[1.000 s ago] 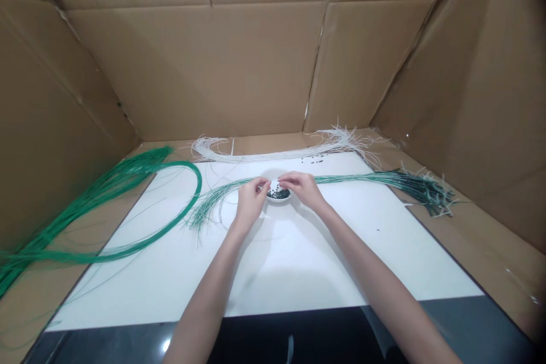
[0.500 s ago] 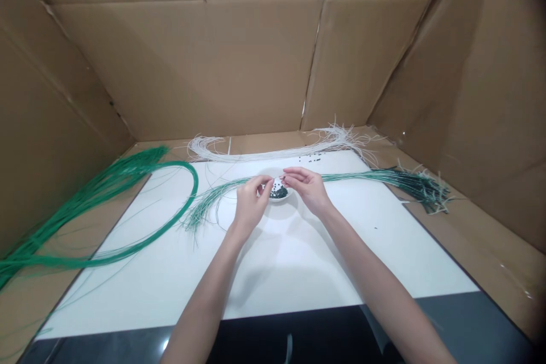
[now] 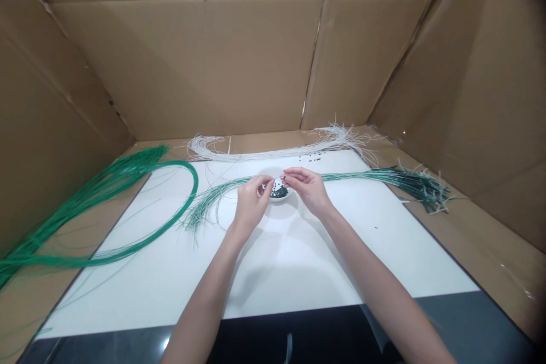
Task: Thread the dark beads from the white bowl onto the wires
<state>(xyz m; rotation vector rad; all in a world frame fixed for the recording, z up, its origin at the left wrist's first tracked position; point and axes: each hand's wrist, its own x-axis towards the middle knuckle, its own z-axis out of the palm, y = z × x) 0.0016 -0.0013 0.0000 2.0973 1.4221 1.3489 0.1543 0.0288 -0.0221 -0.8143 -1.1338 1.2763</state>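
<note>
Over a small white bowl (image 3: 285, 199), my left hand (image 3: 253, 200) and my right hand (image 3: 310, 189) face each other with a narrow gap between their fingertips. Both are closed in a pinch. Something small and thin shows at the fingertips, too tiny to name. Inside the bowl lies a heap of small dark green bead-like pieces (image 3: 279, 191), partly covered by my left fingers. A bundle of thin green strands (image 3: 354, 176) runs crosswise behind the hands, its middle hidden by them; its right end is darker.
To the left, a thick bundle of green strands (image 3: 194, 187) curves onto the white board (image 3: 324, 290). White strands (image 3: 256, 156) lie along the back, near scattered dark bits (image 3: 315, 158). Cardboard walls (image 3: 256, 62) rise behind and on both sides.
</note>
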